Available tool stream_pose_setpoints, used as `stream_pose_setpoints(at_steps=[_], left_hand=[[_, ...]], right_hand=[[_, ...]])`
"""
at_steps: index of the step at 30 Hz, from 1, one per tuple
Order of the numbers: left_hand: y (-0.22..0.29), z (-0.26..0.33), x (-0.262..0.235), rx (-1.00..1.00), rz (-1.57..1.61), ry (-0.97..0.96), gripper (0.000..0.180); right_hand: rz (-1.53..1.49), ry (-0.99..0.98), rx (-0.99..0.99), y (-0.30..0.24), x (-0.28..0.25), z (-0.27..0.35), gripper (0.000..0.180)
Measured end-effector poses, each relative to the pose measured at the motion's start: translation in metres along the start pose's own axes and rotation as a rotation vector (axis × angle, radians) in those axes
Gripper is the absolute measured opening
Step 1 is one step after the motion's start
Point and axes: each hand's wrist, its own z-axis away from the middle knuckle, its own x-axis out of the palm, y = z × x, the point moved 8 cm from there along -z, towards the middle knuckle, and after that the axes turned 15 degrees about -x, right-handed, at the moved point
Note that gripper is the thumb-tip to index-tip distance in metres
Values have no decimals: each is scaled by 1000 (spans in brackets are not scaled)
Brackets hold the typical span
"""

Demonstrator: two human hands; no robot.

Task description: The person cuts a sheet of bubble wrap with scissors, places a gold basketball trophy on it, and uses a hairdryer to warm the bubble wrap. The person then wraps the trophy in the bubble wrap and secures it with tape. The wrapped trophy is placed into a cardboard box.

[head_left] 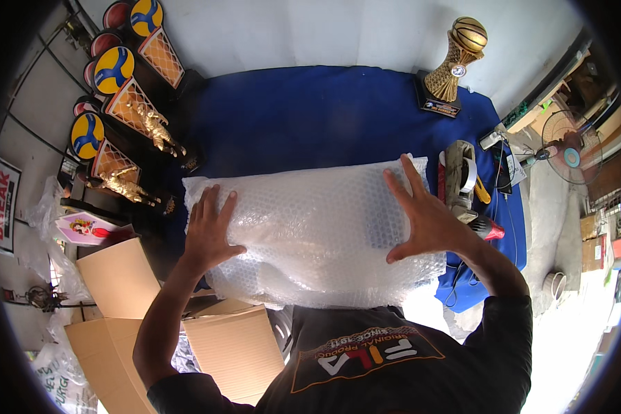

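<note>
A wide piece of clear bubble wrap [310,228] lies across the near part of the blue-covered table, its near edge reaching my shirt. Fingers spread, my left hand [210,231] rests on its left side. My right hand [428,217] is on its right side, thumb and fingers stretched apart. Neither hand is closed around anything. The plastic is puffed and wrinkled in the middle. Whether anything lies under or inside it, I cannot tell.
Several volleyball trophies [124,103] with gold figures line the left. A gold basketball trophy [455,69] stands at the back right. Right of the wrap lie a tape dispenser [460,176], a yellow cutter [482,190] and a red-and-black tool [486,228]. An open cardboard box [234,348] is at lower left.
</note>
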Motion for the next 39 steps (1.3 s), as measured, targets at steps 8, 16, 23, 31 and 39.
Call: stream_pose_setpoints(at_steps=[8,16,23,31,39], left_hand=[[-7,-84,-1,85,61,194,104],[23,-133,41,189,25,723,82],[70,-17,38,501,268,452,54],[235,-64,66,482,484,-7,59],[228,-49,93,435,364,5,42]], right_hand=[[209,175,-179,45,-12,-46,96],[683,388,-110,113,24,-64,45],[708,591,-223,76,45,-28,24],[464,433,-61,109,-9,-86,48],[555,348,-45,132,-26,-112,59]])
